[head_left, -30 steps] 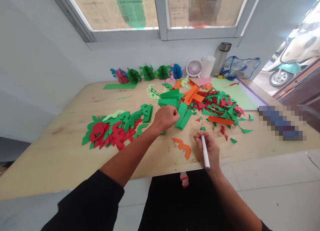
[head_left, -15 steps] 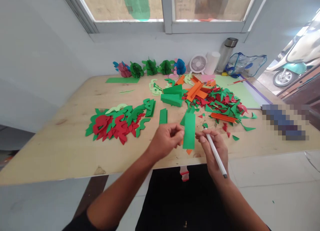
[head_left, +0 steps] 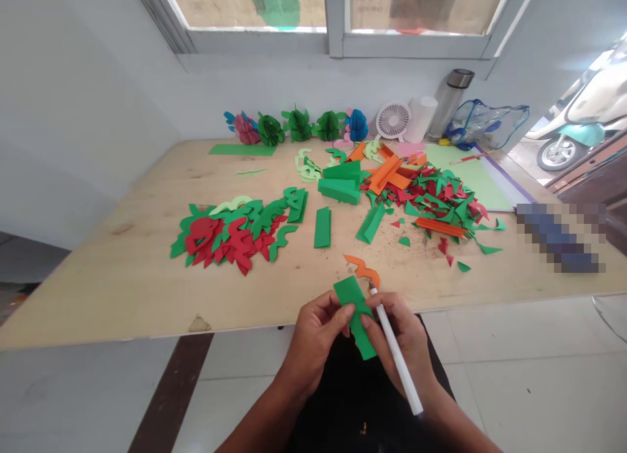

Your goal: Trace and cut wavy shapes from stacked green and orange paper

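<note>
My left hand [head_left: 313, 339] pinches a green paper strip [head_left: 363, 341] over the table's front edge, thumb on top. A white pen [head_left: 402, 368] lies in my right hand [head_left: 414, 345], its dark tip pointing away from me; this hand's thumb and fingers also press on the strip's right side. Just beyond the strip, an orange wavy paper cutout [head_left: 361, 268] rests on the table, close to the pen tip. Two folded green paper pieces lie farther back: one upright-looking strip [head_left: 322, 228] and one slanted piece [head_left: 371, 223].
Red and green cutouts [head_left: 230, 234] are heaped at the left. Green and red scraps [head_left: 441, 195] pile up at the right beside folded orange paper [head_left: 385, 173]. Along the wall stand honeycomb paper figures [head_left: 298, 124], a small fan [head_left: 393, 121], and a flask [head_left: 445, 104].
Both hands have come closer to my body with the green strip, which is now tilted. My right hand has moved in to touch it. The orange cutout now shows on the table.
</note>
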{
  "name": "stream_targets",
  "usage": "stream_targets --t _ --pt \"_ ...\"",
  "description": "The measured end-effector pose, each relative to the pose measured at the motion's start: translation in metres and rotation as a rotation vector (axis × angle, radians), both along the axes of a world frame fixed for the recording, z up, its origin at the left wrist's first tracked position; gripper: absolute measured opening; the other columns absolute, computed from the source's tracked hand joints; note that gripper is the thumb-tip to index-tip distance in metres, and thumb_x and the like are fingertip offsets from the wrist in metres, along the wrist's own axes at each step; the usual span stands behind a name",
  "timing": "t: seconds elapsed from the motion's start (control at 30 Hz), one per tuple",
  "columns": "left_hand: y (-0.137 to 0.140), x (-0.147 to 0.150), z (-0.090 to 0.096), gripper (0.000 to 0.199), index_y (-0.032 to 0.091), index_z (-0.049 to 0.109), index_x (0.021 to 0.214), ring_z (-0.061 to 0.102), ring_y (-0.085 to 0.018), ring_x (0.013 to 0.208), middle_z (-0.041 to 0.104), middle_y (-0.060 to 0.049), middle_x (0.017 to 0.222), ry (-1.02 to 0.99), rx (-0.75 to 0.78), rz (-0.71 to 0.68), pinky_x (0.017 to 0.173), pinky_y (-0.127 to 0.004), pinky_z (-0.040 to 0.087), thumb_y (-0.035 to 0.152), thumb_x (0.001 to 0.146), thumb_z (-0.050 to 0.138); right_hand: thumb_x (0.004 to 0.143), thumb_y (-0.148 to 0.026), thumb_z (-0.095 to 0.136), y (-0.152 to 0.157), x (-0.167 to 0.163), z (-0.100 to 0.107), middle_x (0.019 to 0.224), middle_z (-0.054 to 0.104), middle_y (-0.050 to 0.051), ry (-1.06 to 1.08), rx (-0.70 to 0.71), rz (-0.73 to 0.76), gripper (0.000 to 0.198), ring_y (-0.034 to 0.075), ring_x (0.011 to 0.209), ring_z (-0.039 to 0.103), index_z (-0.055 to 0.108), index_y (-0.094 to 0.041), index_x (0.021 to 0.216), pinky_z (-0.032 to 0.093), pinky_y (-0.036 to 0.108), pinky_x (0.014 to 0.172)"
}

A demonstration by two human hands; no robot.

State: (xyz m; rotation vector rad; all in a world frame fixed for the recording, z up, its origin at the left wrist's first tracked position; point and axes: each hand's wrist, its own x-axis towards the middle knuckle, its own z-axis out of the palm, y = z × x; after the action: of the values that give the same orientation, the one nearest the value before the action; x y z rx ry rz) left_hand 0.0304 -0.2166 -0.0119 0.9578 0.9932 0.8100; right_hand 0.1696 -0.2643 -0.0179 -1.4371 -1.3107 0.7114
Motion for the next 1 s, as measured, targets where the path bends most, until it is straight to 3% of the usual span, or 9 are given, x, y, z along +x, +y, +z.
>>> stream_targets --t 0.07,0.17,0.27,0.4,0.73,1.0 --pt "0.001 -0.006 -0.004 0.022 0.017 0.062 0.07 0.046 -0.008 0.055 0.055 0.003 0.06 0.012 -0.003 0.071 0.056 -0.019 0.042 0.036 0.076 0.071 0.091 -0.027 0.056 0.004 0.006 -0.004 0.076 0.068 0.0 -0.193 0.05 -0.06 0.005 0.014 0.062 0.065 0.06 -0.024 0.091 0.052 0.023 0.054" --pt "0.008 -0.016 -0.009 0.023 0.016 0.064 0.075 0.049 -0.009 0.056 0.058 0.002 0.063 0.026 -0.002 0.151 0.055 -0.019 0.043 0.038 0.074 0.073 0.09 -0.025 0.057 0.014 0.023 -0.01 0.085 0.071 0.003 -0.294 0.095 -0.101 0.007 0.02 0.079 0.068 0.061 -0.024 0.096 0.054 0.032 0.072" --pt "0.016 -0.025 -0.008 0.028 0.015 0.066 0.083 0.053 -0.01 0.057 0.062 0.001 0.067 0.043 -0.014 0.15 0.054 -0.021 0.045 0.04 0.072 0.074 0.092 -0.017 0.051 0.02 0.037 -0.018 0.095 0.072 0.009 -0.643 0.222 0.001 0.016 0.024 0.096 0.067 0.061 -0.021 0.104 0.052 0.039 0.083" --pt "0.023 -0.032 -0.006 0.033 0.015 0.066 0.089 0.053 -0.01 0.056 0.064 0.0 0.068 0.073 -0.043 0.12 0.056 -0.022 0.047 0.041 0.071 0.075 0.092 -0.01 0.047 0.026 0.043 -0.023 0.106 0.07 0.012 -0.881 0.242 0.133 0.021 0.025 0.107 0.064 0.059 -0.019 0.107 0.05 0.04 0.088" --pt "0.029 -0.034 -0.003 0.035 0.014 0.068 0.089 0.053 -0.01 0.055 0.063 0.001 0.067 0.065 -0.061 0.061 0.051 -0.021 0.045 0.043 0.07 0.075 0.09 -0.006 0.053 0.046 0.044 -0.003 0.078 0.065 0.005 -1.267 0.214 0.255 0.015 0.022 0.078 0.059 0.063 -0.018 0.095 0.045 0.033 0.068" --pt "0.035 -0.034 -0.004 0.034 0.014 0.068 0.089 0.055 -0.011 0.058 0.066 -0.001 0.071 0.007 -0.09 0.058 0.054 -0.021 0.045 0.041 0.07 0.076 0.095 -0.01 0.045 0.049 0.048 -0.01 0.073 0.064 0.004 -1.119 0.246 0.181 0.019 0.02 0.07 0.059 0.062 -0.018 0.092 0.043 0.031 0.063"
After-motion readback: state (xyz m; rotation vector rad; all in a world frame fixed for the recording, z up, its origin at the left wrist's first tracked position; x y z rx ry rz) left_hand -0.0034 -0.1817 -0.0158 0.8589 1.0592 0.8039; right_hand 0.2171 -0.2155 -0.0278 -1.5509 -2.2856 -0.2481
